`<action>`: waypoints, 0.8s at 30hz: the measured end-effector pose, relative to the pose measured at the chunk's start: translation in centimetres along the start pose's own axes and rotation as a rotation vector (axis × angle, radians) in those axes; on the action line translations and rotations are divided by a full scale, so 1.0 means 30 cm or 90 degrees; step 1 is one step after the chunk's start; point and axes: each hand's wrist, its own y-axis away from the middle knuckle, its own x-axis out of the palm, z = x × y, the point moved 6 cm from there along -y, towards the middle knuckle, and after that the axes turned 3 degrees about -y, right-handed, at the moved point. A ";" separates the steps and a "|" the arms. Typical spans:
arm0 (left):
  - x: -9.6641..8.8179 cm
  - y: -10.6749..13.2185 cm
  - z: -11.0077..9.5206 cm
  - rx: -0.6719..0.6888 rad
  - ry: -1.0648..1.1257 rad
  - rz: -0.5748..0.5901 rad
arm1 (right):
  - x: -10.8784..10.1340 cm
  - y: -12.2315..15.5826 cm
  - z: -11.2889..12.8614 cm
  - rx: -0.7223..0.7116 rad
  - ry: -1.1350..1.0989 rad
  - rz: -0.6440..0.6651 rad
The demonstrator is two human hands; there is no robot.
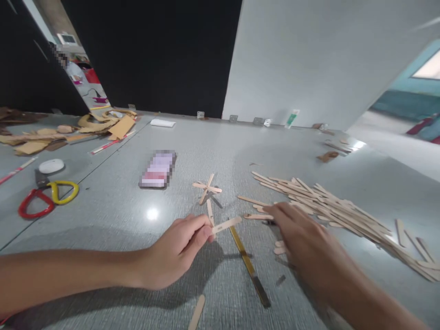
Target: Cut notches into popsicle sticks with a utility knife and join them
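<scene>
My left hand point(187, 245) pinches a short wooden craft stick point(227, 225) between thumb and fingers. A second stick point(209, 210) rises at an angle behind it, seemingly in the same pinch. My right hand point(302, 233) is over the table at the near side of the craft stick pile point(330, 208). It is blurred, and its fingertips are hidden beside a few loose sticks point(256, 217) and a small dark item. Past my left hand, crossed sticks form a star point(207, 188). A yellow box cutter point(249, 263) lies between my hands.
Scissors point(50, 197) with red and yellow handles lie at the left, near a white oval case point(51, 166). A phone point(158, 169) rests beyond my left hand. Cardboard scraps point(106, 126) are heaped at the back left. One stick point(197, 311) lies at the front edge.
</scene>
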 end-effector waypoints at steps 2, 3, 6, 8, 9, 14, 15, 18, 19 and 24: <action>0.003 0.000 0.002 0.000 0.004 0.005 | -0.013 -0.049 -0.075 0.014 0.022 -0.014; 0.006 0.000 0.004 -0.005 0.004 0.012 | -0.010 -0.077 -0.107 0.011 0.023 -0.015; 0.014 0.001 0.010 -0.032 -0.003 0.034 | 0.036 -0.156 -0.163 -0.020 0.001 0.025; 0.014 0.000 0.012 -0.043 -0.006 0.034 | 0.075 -0.185 -0.171 -0.026 -0.017 0.065; 0.014 0.000 0.011 -0.043 -0.007 0.032 | 0.090 -0.191 -0.169 -0.025 -0.024 0.084; 0.014 -0.001 0.008 -0.029 -0.018 0.038 | 0.079 -0.170 -0.125 -0.038 -0.043 0.105; 0.014 -0.001 0.008 -0.026 -0.020 0.040 | 0.059 -0.166 -0.114 -0.043 -0.045 0.085; 0.016 -0.002 0.007 -0.012 -0.026 0.046 | -0.003 -0.163 -0.097 -0.040 -0.056 0.010; 0.017 -0.002 0.005 -0.006 -0.028 0.047 | -0.016 -0.165 -0.097 -0.037 -0.061 -0.007; 0.022 -0.004 0.005 0.003 -0.034 0.049 | -0.047 -0.176 -0.104 -0.019 -0.112 -0.067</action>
